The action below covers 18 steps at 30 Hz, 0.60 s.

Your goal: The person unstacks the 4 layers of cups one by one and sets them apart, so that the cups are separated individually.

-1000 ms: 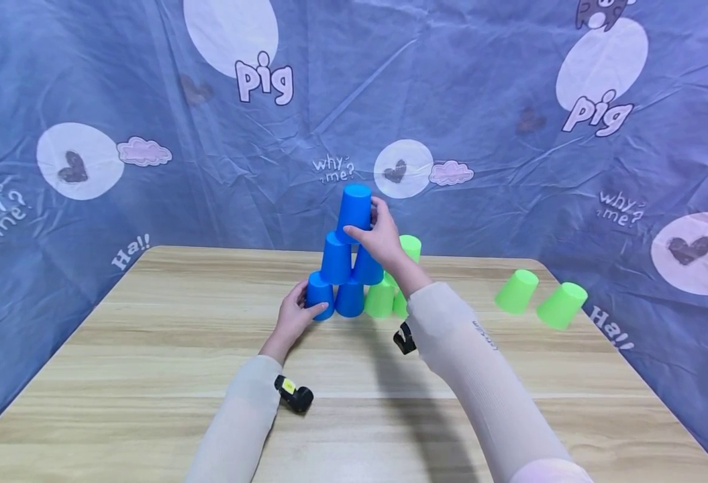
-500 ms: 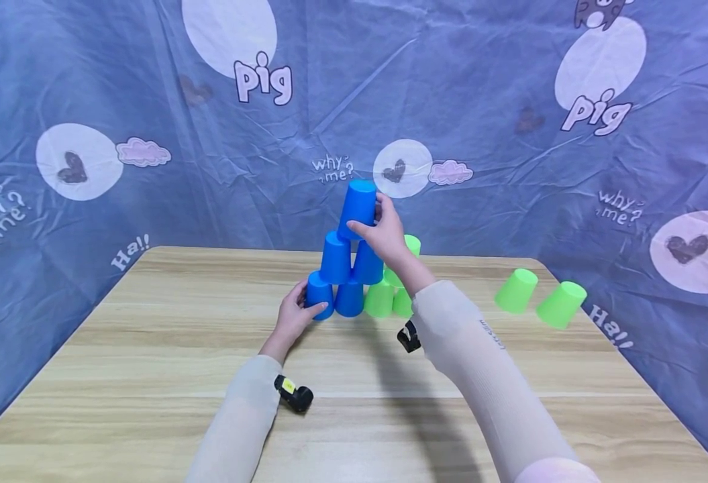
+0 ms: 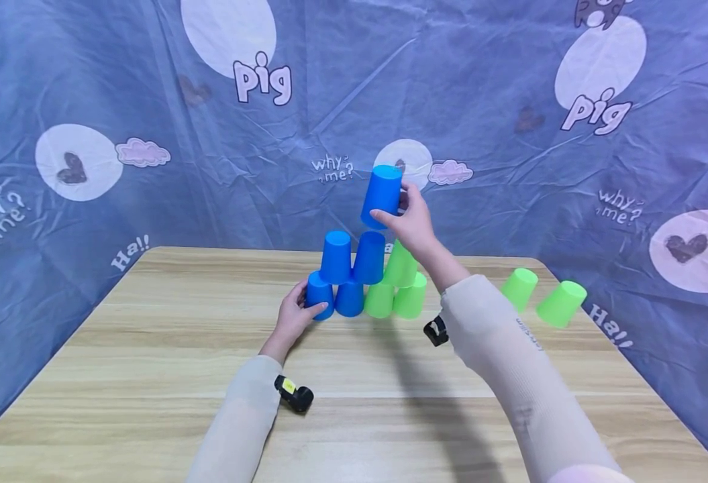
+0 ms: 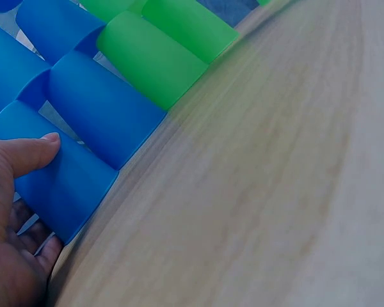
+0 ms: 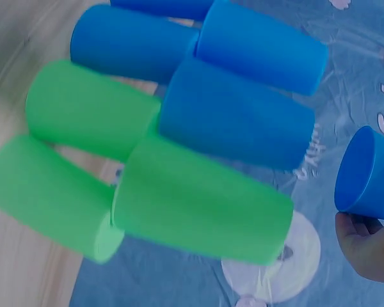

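My right hand [image 3: 415, 220] grips an upside-down blue cup [image 3: 382, 197], held in the air above the stack and slightly tilted. In the right wrist view that raised cup [image 5: 366, 174] shows its open rim, apart from the cups below. My left hand [image 3: 294, 314] holds the leftmost bottom blue cup [image 3: 320, 296], thumb across its front and fingers behind, as the left wrist view shows. Beside it stands another bottom blue cup [image 3: 349, 299]. Two blue cups [image 3: 336, 259] form the second row. Green cups continue the stack: two below [image 3: 380, 299] and one on top [image 3: 400, 266].
Two green cups stand apart at the right of the table, one [image 3: 519, 288] partly behind the right sleeve and the other [image 3: 562, 304] near the edge. The wooden table [image 3: 148, 376] meets a blue printed cloth [image 3: 305, 100] at the back and sides.
My right hand has lifted the blue cup off the second row and carried it up and to the right. The left hand and the rest of the stack have stayed in place.
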{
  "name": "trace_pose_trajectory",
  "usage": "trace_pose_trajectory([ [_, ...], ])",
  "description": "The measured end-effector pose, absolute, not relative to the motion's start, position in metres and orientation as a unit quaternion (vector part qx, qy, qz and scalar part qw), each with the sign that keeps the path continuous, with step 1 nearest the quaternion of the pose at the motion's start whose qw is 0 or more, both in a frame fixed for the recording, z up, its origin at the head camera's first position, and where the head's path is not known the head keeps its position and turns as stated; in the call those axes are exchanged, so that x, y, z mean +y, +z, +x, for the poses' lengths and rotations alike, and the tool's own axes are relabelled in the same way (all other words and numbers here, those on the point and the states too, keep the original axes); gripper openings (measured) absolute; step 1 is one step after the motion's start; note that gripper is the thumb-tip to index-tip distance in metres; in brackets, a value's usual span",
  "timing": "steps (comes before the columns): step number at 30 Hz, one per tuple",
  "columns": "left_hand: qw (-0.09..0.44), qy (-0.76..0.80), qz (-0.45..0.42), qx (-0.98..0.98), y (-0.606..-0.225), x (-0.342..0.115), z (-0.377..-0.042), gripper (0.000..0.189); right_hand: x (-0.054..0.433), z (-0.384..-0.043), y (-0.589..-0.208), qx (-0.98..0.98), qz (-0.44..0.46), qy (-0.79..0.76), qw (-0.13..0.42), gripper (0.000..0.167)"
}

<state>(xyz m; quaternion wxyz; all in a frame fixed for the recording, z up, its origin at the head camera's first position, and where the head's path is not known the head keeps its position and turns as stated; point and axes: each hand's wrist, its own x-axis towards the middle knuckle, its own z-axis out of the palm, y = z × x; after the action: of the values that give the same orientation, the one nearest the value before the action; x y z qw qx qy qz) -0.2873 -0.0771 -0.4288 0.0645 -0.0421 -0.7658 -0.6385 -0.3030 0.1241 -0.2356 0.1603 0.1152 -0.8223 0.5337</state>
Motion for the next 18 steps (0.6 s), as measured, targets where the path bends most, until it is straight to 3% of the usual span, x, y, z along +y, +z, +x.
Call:
trace_pose_trajectory([
  [18,0.064,-0.637,-0.035,-0.768,-0.429,-0.077,-0.288,0.061,0.207,-0.296,-0.228,-0.820,0.052,0.528,0.217,0.070],
])
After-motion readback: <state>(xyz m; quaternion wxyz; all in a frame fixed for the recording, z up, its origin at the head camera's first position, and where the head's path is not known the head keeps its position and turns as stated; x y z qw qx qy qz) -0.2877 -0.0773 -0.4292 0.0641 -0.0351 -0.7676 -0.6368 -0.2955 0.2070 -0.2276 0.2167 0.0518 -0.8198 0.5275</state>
